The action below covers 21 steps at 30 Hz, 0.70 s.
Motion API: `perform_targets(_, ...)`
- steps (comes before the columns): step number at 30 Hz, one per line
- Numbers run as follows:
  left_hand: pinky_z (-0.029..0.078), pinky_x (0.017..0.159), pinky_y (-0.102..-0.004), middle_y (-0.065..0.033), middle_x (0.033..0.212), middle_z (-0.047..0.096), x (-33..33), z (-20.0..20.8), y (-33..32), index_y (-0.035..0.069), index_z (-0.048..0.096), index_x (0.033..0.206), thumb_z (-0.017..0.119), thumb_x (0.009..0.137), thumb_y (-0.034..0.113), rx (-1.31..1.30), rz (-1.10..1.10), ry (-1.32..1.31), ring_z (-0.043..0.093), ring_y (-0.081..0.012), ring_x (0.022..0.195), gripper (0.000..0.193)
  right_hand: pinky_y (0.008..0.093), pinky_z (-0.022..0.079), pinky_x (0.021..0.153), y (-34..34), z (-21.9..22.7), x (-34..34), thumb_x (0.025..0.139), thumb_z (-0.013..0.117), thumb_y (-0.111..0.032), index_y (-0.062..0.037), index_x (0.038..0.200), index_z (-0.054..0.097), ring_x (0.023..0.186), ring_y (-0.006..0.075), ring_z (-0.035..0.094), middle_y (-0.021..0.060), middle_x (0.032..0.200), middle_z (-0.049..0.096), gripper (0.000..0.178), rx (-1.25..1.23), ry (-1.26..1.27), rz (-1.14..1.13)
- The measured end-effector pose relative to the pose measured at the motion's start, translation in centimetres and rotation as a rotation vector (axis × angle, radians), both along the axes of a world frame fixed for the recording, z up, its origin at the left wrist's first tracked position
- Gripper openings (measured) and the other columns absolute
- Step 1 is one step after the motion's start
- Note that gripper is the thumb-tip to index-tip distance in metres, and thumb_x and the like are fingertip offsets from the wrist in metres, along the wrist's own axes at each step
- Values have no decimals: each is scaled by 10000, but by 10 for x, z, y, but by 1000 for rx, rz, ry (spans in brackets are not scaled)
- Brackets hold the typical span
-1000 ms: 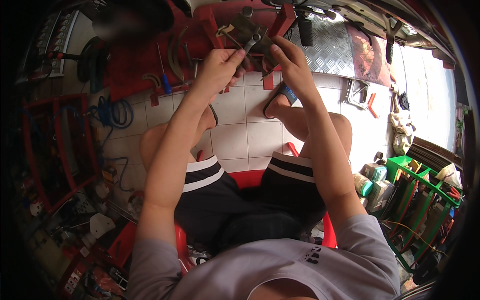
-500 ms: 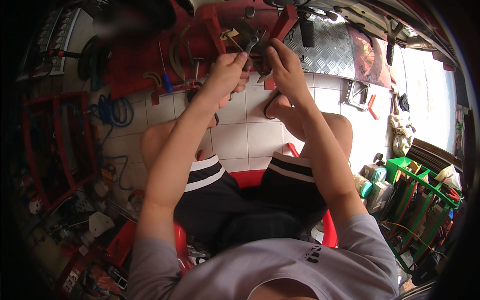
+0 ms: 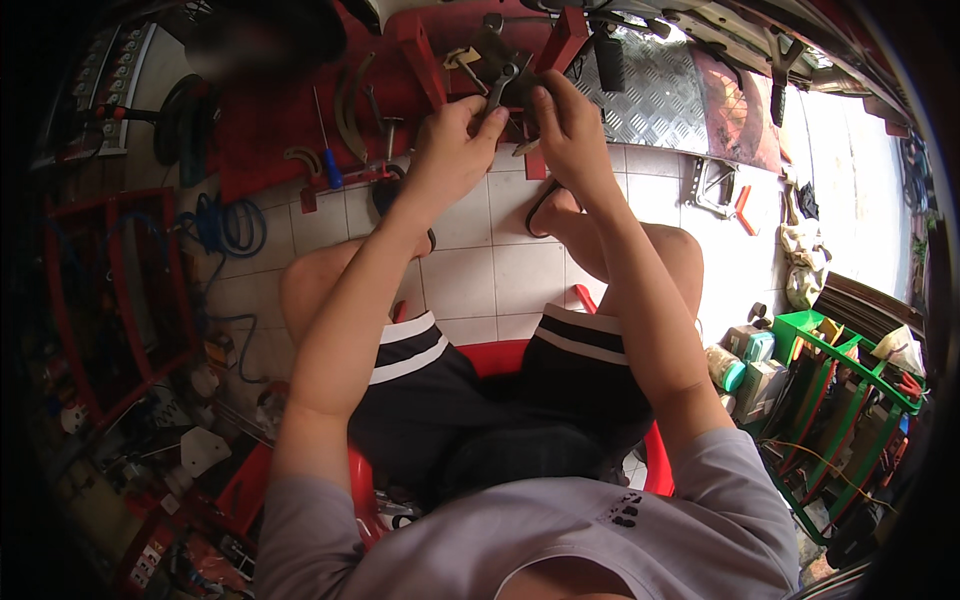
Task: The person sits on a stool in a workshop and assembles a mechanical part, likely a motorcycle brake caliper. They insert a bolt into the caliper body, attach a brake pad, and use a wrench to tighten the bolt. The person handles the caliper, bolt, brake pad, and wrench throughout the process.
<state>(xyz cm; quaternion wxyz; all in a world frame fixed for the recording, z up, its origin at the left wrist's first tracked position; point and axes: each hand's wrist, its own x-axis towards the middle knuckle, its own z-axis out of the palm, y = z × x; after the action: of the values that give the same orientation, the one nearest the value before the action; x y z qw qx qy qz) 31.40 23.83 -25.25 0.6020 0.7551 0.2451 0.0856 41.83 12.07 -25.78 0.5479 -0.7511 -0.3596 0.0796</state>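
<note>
My left hand [image 3: 457, 148] is closed, with its thumb and forefinger on the shank of a metal wrench [image 3: 497, 92]. The wrench's ring end sits against a dark metal part [image 3: 523, 90]. Gripping that part from the other side is my right hand [image 3: 570, 122], thumb on the near face and fingers mostly hidden behind it. A flat brownish plate [image 3: 490, 48] and a small yellowish piece [image 3: 462, 60] show just beyond the hands, between two red uprights.
On the red bench [image 3: 265, 130] to the left lie a blue-handled screwdriver [image 3: 332, 168] and curved metal pieces. Patterned metal plate [image 3: 650, 90] covers the right side. A coiled blue hose [image 3: 232, 225] rests on the tiles. A green tool rack [image 3: 850, 365] stands at right.
My left hand has turned and shifted slightly left, its thumb and forefinger now spread along the wrench. The right hand has moved slightly away from me and still grips the dark part.
</note>
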Motion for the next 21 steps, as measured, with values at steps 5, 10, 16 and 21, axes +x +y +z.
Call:
perform_targets(5,386,516,-425,-202,597,536,3,-18,-11,-15,547,782,522,954,217,118,138,-43,532,-343,517,291,414,399,504,6,-7,-8,939,523,-102,-1,897,507,548,405,538,205,595,531,110,10,-163,-29)
perform_targets(10,374,501,-429,-210,577,519,3,-3,-8,-15,523,749,502,966,209,307,138,-63,526,-388,522,313,356,442,555,0,2,0,949,513,-133,8,950,569,580,276,577,151,659,592,152,-73,-14,-30)
perform_targets(16,369,482,-411,-172,534,511,-4,4,9,-16,520,739,502,969,214,422,59,-175,512,-328,466,326,294,448,576,-7,9,8,949,519,-175,25,979,602,598,154,560,88,670,596,218,-103,108,46)
perform_targets(21,388,469,-382,-131,493,512,-11,16,25,-3,564,757,514,963,220,394,-117,-17,517,-241,421,308,325,417,542,-10,16,11,932,505,-180,24,850,585,535,173,498,105,587,534,234,-20,169,56)
